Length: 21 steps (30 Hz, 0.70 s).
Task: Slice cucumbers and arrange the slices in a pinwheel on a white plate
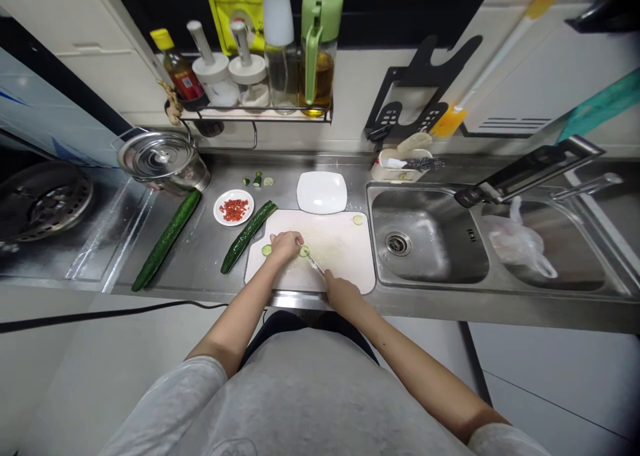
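Note:
On the white cutting board [340, 263], my right hand [343, 293] is closed round the handle of a small knife [315, 265]. The knife's tip is at a thin cucumber slice [304, 251]. My left hand [287, 247] has its fingers bent and pinched at the left edge of that slice. A second cucumber slice [267, 250] lies left of my left hand, and another pale slice [357, 220] sits at the board's far right corner. A cut cucumber [247, 237] rests beside the board on the left.
Behind the board stands a white dish [322, 193]. To the left are a small plate [220, 211] of chopped red pieces, a whole cucumber [167, 239] and a lidded steel pot [165, 163]. Cucumber ends [257, 181] lie at the back. A double sink [425, 243] borders the board's right.

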Motion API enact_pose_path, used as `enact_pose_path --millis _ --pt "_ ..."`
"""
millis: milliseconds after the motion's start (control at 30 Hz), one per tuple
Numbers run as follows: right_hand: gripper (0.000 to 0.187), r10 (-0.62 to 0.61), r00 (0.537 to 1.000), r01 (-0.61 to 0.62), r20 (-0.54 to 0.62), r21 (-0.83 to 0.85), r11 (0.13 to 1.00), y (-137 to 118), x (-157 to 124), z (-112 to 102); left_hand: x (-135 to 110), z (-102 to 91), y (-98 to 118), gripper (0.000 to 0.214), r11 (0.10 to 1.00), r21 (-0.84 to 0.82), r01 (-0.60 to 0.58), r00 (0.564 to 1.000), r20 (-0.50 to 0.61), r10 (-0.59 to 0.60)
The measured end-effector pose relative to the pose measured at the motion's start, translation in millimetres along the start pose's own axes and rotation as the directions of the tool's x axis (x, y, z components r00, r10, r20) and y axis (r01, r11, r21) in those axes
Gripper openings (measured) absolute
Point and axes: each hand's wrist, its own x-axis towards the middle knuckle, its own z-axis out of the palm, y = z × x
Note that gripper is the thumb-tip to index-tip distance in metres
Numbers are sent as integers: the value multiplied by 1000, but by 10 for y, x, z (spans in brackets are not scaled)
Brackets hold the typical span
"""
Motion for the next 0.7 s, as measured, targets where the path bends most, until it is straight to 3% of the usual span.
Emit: enact_pose_path --millis 500,633,700 --pt "36 2 1000 -2 7 44 999 163 -203 126 -69 12 46 19 996 69 -50 999 -3 51" --pt "25 -49 991 74 -122 207 976 364 -203 177 -113 58 50 18 988 135 -68 997 -26 72" --pt "19 16 972 66 -236 337 939 541 -158 226 -121 82 49 18 988 135 -71 996 -34 76"
